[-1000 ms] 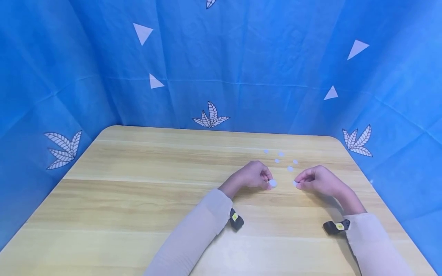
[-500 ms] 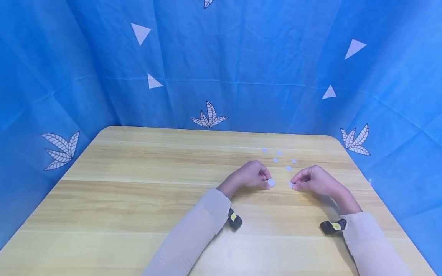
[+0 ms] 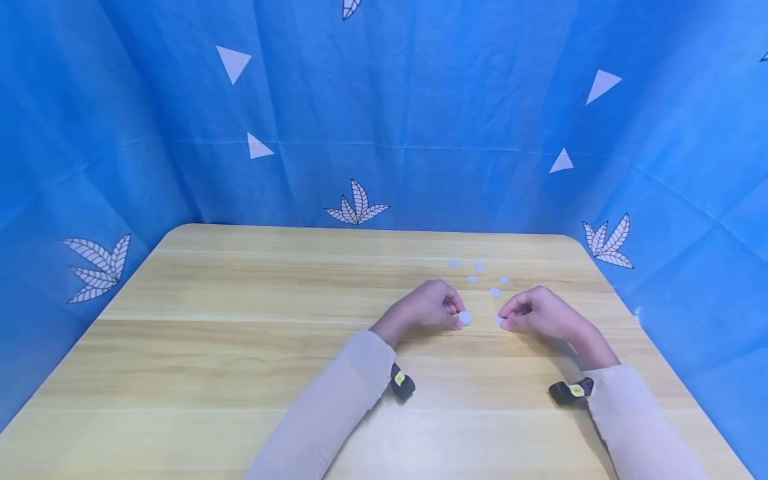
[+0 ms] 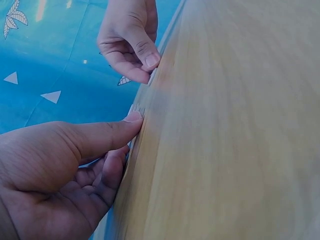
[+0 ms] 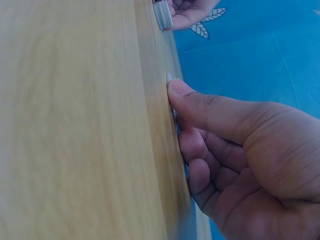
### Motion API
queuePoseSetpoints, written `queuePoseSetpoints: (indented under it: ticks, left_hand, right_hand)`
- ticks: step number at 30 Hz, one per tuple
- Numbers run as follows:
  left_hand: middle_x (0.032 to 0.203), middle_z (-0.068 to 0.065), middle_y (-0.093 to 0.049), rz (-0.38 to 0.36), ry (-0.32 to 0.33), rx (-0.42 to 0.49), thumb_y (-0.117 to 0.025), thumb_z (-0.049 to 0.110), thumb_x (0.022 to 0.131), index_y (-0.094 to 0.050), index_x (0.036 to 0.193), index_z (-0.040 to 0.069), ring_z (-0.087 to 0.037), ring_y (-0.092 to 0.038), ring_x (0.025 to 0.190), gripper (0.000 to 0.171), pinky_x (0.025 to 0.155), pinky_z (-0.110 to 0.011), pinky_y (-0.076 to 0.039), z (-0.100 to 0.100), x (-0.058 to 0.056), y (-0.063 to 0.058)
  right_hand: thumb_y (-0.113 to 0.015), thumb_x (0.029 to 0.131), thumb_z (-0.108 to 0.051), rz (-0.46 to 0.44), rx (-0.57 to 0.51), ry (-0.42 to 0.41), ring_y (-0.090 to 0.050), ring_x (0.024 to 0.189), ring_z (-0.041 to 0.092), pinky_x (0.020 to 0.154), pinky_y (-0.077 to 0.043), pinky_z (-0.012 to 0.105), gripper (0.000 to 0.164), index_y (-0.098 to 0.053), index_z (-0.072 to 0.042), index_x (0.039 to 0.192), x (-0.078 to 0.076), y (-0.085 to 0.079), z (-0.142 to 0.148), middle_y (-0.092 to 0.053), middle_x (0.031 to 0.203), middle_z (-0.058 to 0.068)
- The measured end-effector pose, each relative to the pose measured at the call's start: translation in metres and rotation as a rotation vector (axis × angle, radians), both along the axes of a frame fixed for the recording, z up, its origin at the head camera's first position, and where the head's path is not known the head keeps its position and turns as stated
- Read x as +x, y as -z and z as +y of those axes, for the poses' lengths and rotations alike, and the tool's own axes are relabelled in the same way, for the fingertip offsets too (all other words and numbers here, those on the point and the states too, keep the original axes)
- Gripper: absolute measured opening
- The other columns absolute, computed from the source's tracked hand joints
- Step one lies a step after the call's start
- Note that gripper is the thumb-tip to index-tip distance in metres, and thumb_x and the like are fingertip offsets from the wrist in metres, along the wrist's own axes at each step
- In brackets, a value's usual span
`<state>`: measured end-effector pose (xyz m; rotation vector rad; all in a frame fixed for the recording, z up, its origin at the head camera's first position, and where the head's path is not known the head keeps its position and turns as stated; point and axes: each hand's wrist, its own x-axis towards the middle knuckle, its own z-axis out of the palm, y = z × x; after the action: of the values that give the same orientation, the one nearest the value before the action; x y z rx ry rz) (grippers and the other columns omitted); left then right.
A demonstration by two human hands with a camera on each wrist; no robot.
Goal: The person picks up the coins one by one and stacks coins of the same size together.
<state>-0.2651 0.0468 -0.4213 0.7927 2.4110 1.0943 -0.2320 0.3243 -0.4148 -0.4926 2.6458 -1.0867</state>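
On the right half of the table, my left hand [image 3: 429, 303] grips a short stack of white discs [image 3: 465, 318] between thumb and fingers. In the right wrist view the stacked discs [image 5: 163, 15] show as several thin layers standing on the wood. A short gap to the right, my right hand [image 3: 546, 312] pinches one white disc [image 3: 498, 320] low over the tabletop. Only a sliver of that disc [image 5: 169, 77] sticks out past the thumb in the right wrist view. Just beyond both hands lie several loose white discs, the nearest disc [image 3: 495, 292] between them.
The wooden table [image 3: 210, 360] has rounded far corners. A blue curtain [image 3: 384, 100] with white leaf and triangle prints hangs behind it and along both sides. Black wrist cameras are strapped on, one at the left sleeve [image 3: 336, 400] and one at the right sleeve [image 3: 630, 413].
My right hand has slid a little left with its disc, narrowing the gap to the stack. The left hand stays at the stack, and the head view has shifted slightly.
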Motion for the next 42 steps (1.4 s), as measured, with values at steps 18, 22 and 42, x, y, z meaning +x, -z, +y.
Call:
queuePoseSetpoints:
  ticks: [18,22,42]
  left_hand:
    - [0.093,0.003,-0.069,0.039,0.047,-0.063,-0.089,0.013,0.081,-0.075,0.110,0.005,-0.008,-0.060,0.085,0.033,0.079,-0.018,-0.051,-0.004,-0.004,-0.010]
    - [0.095,0.002,-0.070,0.027,0.046,-0.061,-0.088,0.012,0.081,-0.075,0.111,0.004,-0.009,-0.062,0.088,0.033,0.082,-0.019,-0.052,-0.010,-0.009,-0.015]
    - [0.098,-0.003,-0.070,0.124,-0.086,-0.017,-0.074,0.010,0.095,-0.073,0.112,0.002,-0.013,-0.064,0.089,0.019,0.079,-0.022,-0.053,-0.001,-0.066,-0.014]
  right_hand:
    - [-0.084,0.086,-0.014,-0.013,0.015,0.037,-0.065,0.083,0.018,0.074,-0.054,0.025,0.017,-0.078,-0.005,0.099,0.003,-0.004,-0.004,-0.075,0.090,0.003]
    - [-0.084,0.086,-0.013,-0.021,0.004,0.044,-0.064,0.082,0.018,0.073,-0.053,0.025,0.016,-0.078,-0.004,0.098,0.002,-0.003,-0.004,-0.075,0.089,0.004]
    - [-0.083,0.087,-0.015,-0.014,0.020,0.044,-0.065,0.083,0.017,0.076,-0.055,0.027,0.014,-0.078,-0.007,0.097,0.000,0.002,-0.002,-0.075,0.090,0.002]
